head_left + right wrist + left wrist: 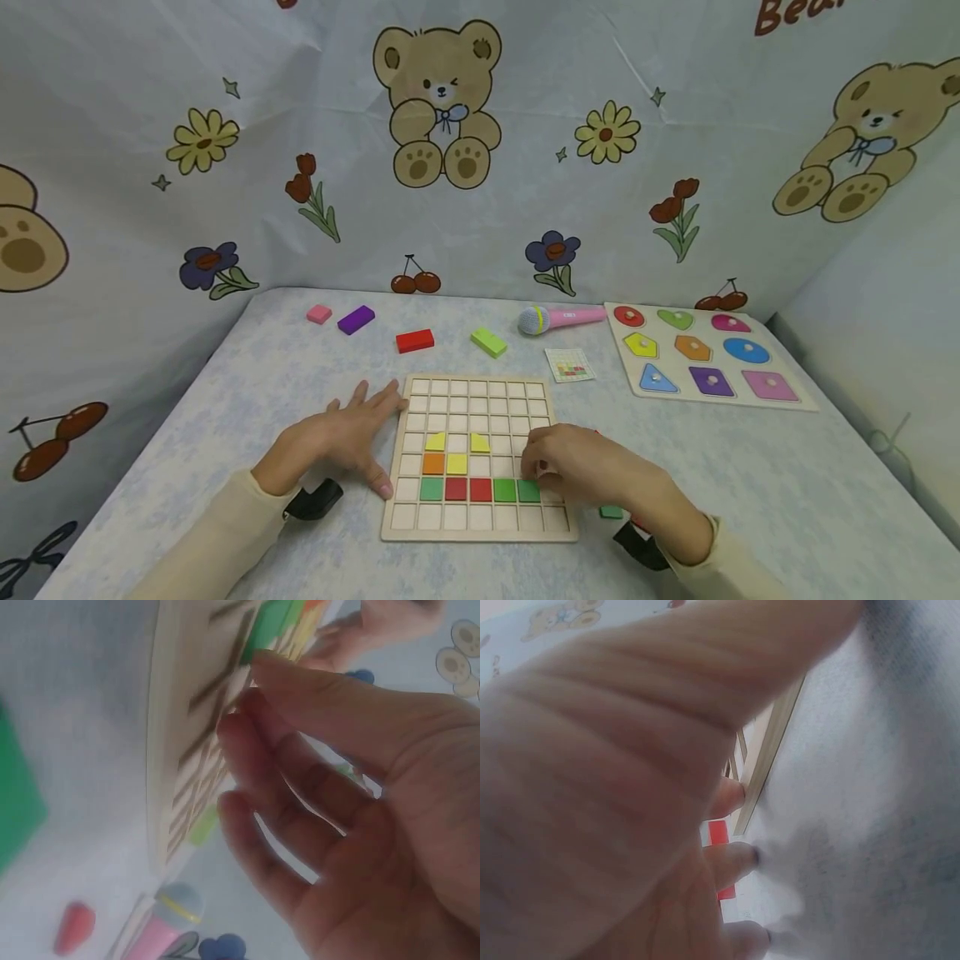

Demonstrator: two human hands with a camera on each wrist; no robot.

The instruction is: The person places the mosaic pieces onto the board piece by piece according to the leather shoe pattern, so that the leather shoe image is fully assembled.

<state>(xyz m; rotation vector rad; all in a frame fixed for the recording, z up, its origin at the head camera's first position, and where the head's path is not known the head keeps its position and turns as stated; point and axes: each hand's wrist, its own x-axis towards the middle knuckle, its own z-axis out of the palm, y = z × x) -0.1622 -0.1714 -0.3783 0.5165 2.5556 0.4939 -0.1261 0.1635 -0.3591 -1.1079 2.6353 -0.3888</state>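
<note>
A wooden grid board [480, 533] lies on the table with colored tiles in some of its squares. Yellow corner-cut tiles, an orange tile [433, 463] and a yellow tile [457, 464] sit above a row of green and red tiles. My left hand [341, 437] is spread along the board's left edge, thumb and fingertips touching it. Over the board's right side is my right hand [581, 462], fingers loosely bent. Its thumb is by the end green tile [271, 630] in the right wrist view. Nothing shows between thumb and fingers.
Behind the board lie pink, purple [356, 320], red [415, 342] and lime [489, 342] blocks, a small pattern card [570, 365] and a pink toy microphone [562, 318]. A shape puzzle board [705, 400] lies back right. A green piece [611, 512] is near my right wrist.
</note>
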